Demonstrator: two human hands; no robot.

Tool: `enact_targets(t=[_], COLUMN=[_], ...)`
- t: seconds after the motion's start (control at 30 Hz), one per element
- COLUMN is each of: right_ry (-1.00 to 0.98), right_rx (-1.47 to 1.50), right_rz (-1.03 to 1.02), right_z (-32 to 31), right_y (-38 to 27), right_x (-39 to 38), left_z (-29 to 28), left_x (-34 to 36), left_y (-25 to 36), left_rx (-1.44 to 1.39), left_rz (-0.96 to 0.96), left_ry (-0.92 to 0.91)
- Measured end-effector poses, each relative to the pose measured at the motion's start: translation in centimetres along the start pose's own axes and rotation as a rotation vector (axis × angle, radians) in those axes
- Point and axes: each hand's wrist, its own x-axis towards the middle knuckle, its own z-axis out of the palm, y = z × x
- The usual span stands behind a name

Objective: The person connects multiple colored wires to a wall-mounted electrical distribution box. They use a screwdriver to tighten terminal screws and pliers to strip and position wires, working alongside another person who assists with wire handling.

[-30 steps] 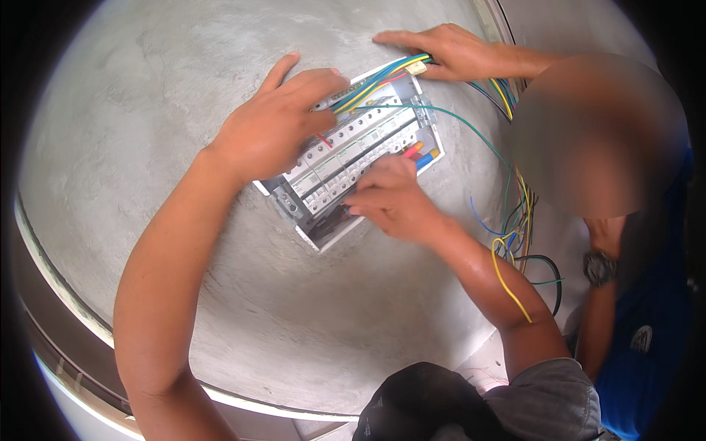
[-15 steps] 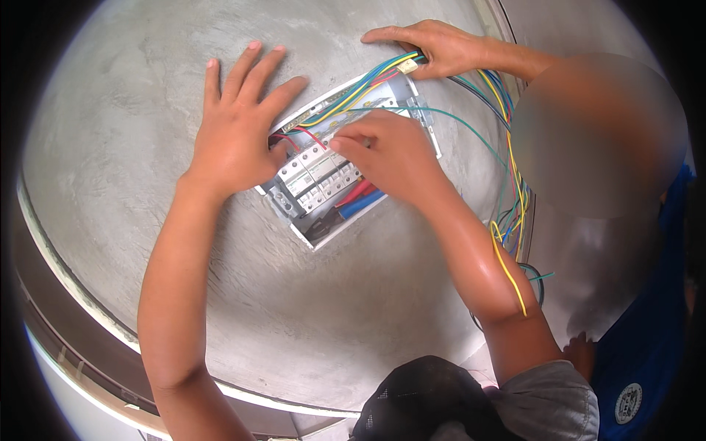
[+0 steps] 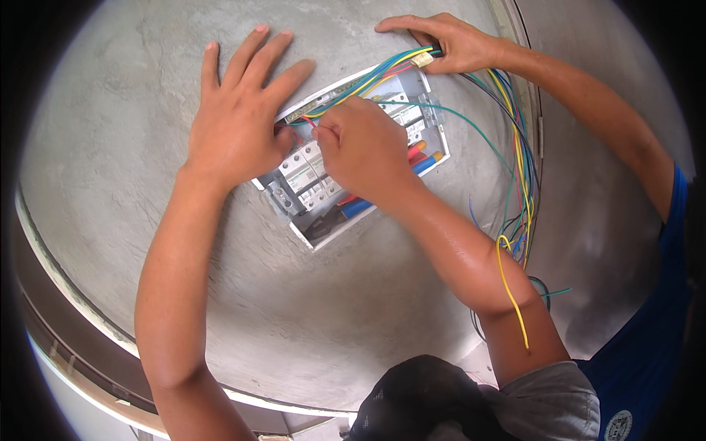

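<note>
My left hand (image 3: 239, 121) lies with fingers spread on the grey wall, its thumb at the upper left edge of the white electrical box (image 3: 297, 237). My right hand (image 3: 364, 147) is over the box, thumb and forefinger pinched on a red wire (image 3: 309, 122). Beneath it a row of white circuit breakers (image 3: 300, 170) is partly covered by the hand. A hand-tool with red and blue handles (image 3: 358, 206) and dark jaws rests along the box's lower side. Green, yellow and blue wires (image 3: 379, 76) run along the top side.
At upper right another person's hand (image 3: 460, 45) holds the tagged wire bundle; that person wears a blue shirt (image 3: 647, 316). Loose wires (image 3: 523, 191) hang down the right side, a yellow one (image 3: 511, 290) across my right arm. A black cap (image 3: 419, 400) fills the bottom middle.
My right hand has shifted left and pinches the red wire, uncovering breakers and tool handles at the box's right. The other person has leaned back right, their hand slightly up and right.
</note>
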Motion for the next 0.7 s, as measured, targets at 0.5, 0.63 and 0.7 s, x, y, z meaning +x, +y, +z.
enact_targets(t=[0.5,0.63,0.7], right_ry=[-0.463,-0.422,-0.386], right_rx=[0.026,0.043,0.057], right_rz=[0.11,0.126,0.114], right_z=[-4.8,-4.7,-4.3], right_y=[-0.5,-0.9,-0.8], right_x=[2.3,2.2,2.0], left_z=[0.3,0.7,0.9], left_x=[0.0,0.6,1.1], left_y=[0.2,1.3,1.6], left_rx=[-0.006,0.032,0.043], left_rz=[-0.031,-0.033,-0.001], left_ry=[0.001,0.025,0.034])
